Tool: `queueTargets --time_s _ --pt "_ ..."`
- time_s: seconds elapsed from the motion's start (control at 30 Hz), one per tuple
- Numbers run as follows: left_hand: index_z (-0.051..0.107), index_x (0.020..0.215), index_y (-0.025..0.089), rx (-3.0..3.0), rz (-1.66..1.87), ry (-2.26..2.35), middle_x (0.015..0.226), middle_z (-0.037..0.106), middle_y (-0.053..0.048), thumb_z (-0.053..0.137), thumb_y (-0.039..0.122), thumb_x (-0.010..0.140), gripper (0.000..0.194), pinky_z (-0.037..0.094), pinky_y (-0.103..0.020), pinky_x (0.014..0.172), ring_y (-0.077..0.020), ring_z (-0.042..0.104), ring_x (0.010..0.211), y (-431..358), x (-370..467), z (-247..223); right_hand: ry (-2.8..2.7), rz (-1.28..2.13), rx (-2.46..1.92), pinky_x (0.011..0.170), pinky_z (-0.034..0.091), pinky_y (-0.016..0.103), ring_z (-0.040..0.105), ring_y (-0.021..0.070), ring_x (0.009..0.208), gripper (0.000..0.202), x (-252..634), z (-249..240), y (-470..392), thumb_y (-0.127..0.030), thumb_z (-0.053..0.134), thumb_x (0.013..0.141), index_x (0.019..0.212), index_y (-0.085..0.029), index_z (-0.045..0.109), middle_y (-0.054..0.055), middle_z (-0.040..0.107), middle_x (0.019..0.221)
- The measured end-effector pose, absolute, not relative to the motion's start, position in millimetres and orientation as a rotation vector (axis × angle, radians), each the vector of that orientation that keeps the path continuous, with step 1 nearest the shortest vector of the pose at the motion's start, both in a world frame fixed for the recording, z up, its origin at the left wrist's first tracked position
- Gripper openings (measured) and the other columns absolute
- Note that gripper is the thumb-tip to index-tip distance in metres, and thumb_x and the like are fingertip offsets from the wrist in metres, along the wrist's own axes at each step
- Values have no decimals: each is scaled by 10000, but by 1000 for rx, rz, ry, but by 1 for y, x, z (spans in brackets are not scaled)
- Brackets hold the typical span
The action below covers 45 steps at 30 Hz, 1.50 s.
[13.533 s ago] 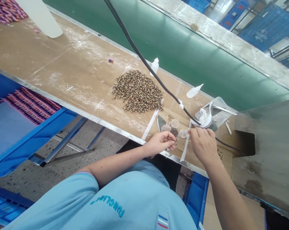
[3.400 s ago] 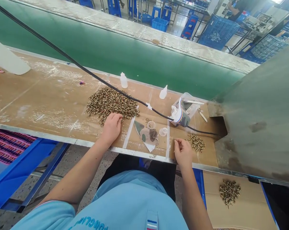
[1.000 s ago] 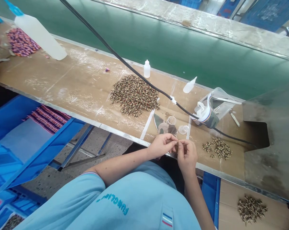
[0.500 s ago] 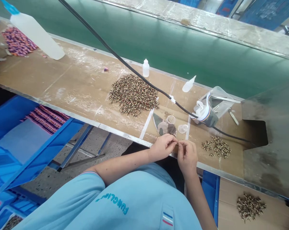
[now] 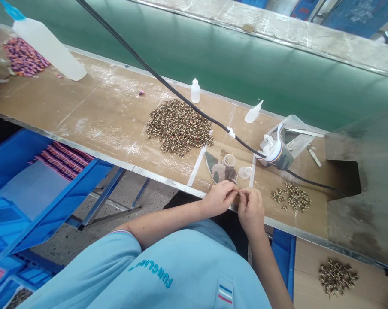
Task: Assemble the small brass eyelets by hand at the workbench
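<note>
My left hand (image 5: 219,198) and my right hand (image 5: 251,207) meet at the table's front edge, each pinched closed with the fingertips touching. Whatever lies between them is too small and covered to make out. Just beyond my left hand is a camouflage cloth scrap (image 5: 219,168), with a small clear round dish (image 5: 229,160) at its edge. Another clear dish (image 5: 245,172) stands beyond my right hand. A big heap of small curved brown-and-cream pieces (image 5: 179,128) spreads to the left; a smaller pile of like pieces (image 5: 297,198) lies to the right.
Two small white squeeze bottles (image 5: 195,91) are at the table's back edge, and a large bottle (image 5: 49,49) leans far left. A black cable (image 5: 149,66) crosses overhead. A clear tray (image 5: 298,139) holds tools at right. Blue crates (image 5: 52,206) sit below left.
</note>
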<state>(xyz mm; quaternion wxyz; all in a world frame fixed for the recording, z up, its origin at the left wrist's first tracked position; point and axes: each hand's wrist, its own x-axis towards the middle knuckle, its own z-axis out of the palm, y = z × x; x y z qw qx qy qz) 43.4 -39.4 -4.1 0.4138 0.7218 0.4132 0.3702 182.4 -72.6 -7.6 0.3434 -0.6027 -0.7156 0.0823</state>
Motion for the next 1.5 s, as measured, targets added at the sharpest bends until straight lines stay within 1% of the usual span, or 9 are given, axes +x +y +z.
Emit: queueTargets --time_s 0.4,0.63,0.77,0.9,1.07,1.23,1.3,1.43,1.5 --pt "595 808 167 1790 951 1062 788 639 -42 460 170 852 142 473 -254 740 -143 588 774 -40 45 -8 -1841 221 -1551 686 408 291 520 160 789 103 183 -9 -72 -232 408 919 859 -214 490 25 556 804" --pt "612 826 168 1768 957 1059 800 650 -43 471 176 850 144 480 -259 746 -144 595 780 -41 45 -6 -1818 238 -1573 665 404 287 523 152 747 117 183 -9 -73 -241 404 916 841 -211 489 16 558 784" --pt "623 870 173 1732 928 1074 803 651 -39 495 179 837 132 485 -263 738 -142 595 761 -41 44 -5 -1752 257 -1604 660 405 292 531 154 728 130 183 -8 -72 -260 401 913 830 -208 488 15 559 771" --pt "629 860 168 1710 925 1094 785 642 -38 502 179 827 132 484 -258 720 -135 585 731 -41 45 -6 -1733 254 -1602 653 393 291 528 155 712 145 183 -8 -71 -270 394 912 823 -206 489 13 558 756" --pt "645 869 147 1632 983 1074 766 638 -49 525 219 818 149 480 -226 645 -123 582 673 -45 42 -1 -1761 131 -1585 656 365 308 517 175 715 179 187 -10 -70 -314 396 909 823 -198 500 35 555 757" --pt "641 864 141 1689 1150 1037 786 666 -69 509 258 842 178 485 -216 650 -125 598 700 -41 17 6 -1852 34 -1538 664 366 332 515 205 737 240 191 -14 -64 -370 371 918 826 -193 504 68 556 754" --pt "637 856 144 1724 1194 1132 797 667 -71 505 243 845 165 487 -230 666 -131 598 717 -33 -5 8 -1856 34 -1542 673 369 347 517 218 748 255 193 -13 -63 -388 366 916 815 -197 502 81 560 762" --pt "626 852 161 1730 1222 1557 840 657 -65 504 173 833 124 483 -282 738 -157 590 804 -10 -55 8 -1828 53 -1579 698 378 374 526 238 765 278 195 -13 -62 -423 367 907 798 -206 503 89 561 765" --pt "626 835 157 1737 1217 1721 837 646 -65 496 152 832 130 475 -304 759 -162 580 805 1 -75 8 -1824 47 -1584 701 382 374 529 239 772 278 195 -13 -62 -426 371 906 801 -206 503 90 565 770"
